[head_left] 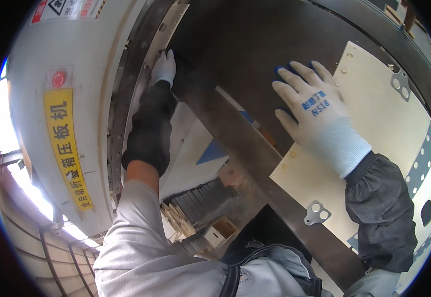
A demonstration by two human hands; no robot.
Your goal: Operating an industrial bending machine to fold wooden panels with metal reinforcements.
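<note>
My left hand (164,68), in a white glove with a black sleeve cover, reaches far out to a long metal strip (168,32) along the machine's side. Its fingers are close together against the strip's edge; what they grip, if anything, is too small to make out. My right hand (312,96), in a white glove with blue fingertips, is open with fingers spread. Its palm is over the left edge of a large cream sheet panel (373,114), and its fingertips are above the dark metal bed. Grey perforated metal tabs (317,213) sit at the panel's edges.
On the left rises a big pale machine body (84,143) with a red button (58,78) and a yellow label. The dark metal bed (235,44) spans the top, with a bar (225,133) running diagonally nearer me. Below are stacked dark sheets (203,200) and an open box (220,231).
</note>
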